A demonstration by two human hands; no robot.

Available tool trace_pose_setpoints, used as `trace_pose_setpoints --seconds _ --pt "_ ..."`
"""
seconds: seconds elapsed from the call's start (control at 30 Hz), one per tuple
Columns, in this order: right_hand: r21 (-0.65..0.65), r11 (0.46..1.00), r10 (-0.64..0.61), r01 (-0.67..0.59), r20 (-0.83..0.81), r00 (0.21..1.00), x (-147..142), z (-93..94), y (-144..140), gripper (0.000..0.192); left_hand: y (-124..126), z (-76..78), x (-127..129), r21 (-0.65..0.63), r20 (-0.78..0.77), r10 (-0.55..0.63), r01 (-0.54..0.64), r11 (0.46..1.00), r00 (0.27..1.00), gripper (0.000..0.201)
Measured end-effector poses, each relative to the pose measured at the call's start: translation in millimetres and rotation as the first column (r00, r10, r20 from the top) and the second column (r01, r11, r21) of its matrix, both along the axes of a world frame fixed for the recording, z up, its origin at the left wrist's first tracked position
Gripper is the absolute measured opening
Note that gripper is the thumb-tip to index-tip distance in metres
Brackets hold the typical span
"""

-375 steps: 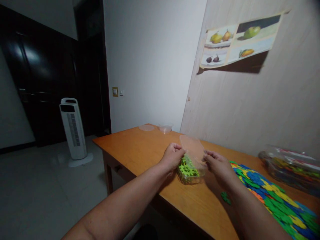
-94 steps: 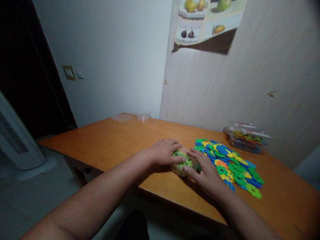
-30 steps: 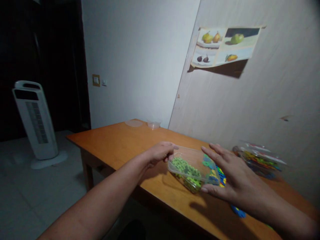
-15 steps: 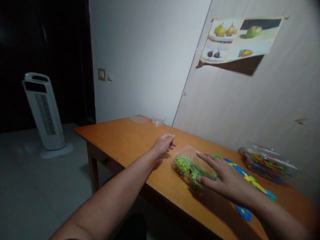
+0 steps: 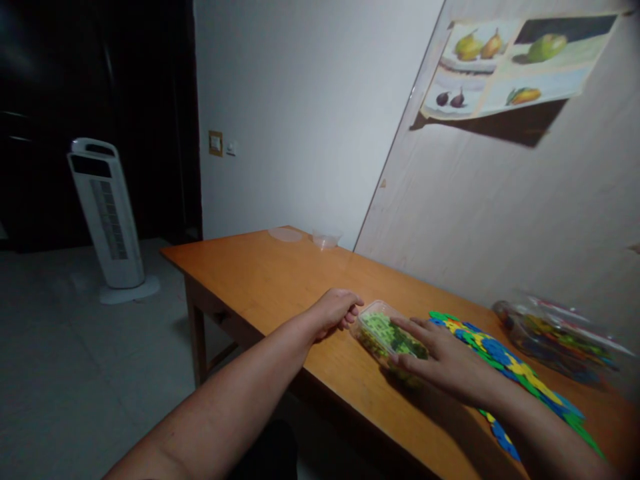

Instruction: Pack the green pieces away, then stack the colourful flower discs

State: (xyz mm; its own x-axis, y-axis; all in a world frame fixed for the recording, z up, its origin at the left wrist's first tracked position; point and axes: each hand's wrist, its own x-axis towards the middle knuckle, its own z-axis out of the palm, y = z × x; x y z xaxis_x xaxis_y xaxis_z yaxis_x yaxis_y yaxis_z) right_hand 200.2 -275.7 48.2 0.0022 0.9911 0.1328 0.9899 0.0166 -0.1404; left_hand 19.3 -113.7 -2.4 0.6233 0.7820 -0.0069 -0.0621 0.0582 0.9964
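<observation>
The orange wooden surface (image 5: 260, 273) carries a lidded clear container of green pieces (image 5: 387, 337), a spread of flat plastic pieces (image 5: 505, 363) — green, blue, yellow — just beside it, a clear bag of coloured pieces (image 5: 555, 333) near the wall, and a small clear cup (image 5: 326, 238) beside a round lid (image 5: 285, 234) at the far end.

orange wood, bright plastic, dim room

the table (image 5: 280, 280) is warm orange-brown; the clear box (image 5: 387, 333) shows lime-green pieces with dark gaps; the loose pieces (image 5: 505, 363) mix green, blue, yellow and orange; the clear bag (image 5: 560, 333) holds many colours; the fan (image 5: 107, 213) is white with a grey grille; the poster (image 5: 510, 63) shows yellow pears, a green apple and dark figs; the wall panel (image 5: 500, 213) is pale wood grain.
</observation>
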Motion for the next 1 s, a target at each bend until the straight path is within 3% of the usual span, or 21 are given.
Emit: trace_pose_setpoints --seconds 0.33,0.6,1.0 --pt "-0.078 0.996 -0.039 0.040 0.008 0.999 -4 1.1 1 0.070 -3 2.5 -10 -0.088 -0.026 -0.202 0.199 0.976 0.979 0.015" --pt "0.006 0.996 -0.083 0.084 -0.011 0.996 -1 -13.0 0 0.070 -3 3.4 -11 -0.198 -0.027 -0.201 0.192 0.961 0.979 0.013" --pt "0.068 0.982 -0.174 0.175 -0.019 0.985 -5 -21.6 -7 0.067 -1 6.4 -9 -0.200 -0.107 -0.218 0.194 0.960 0.970 0.010"
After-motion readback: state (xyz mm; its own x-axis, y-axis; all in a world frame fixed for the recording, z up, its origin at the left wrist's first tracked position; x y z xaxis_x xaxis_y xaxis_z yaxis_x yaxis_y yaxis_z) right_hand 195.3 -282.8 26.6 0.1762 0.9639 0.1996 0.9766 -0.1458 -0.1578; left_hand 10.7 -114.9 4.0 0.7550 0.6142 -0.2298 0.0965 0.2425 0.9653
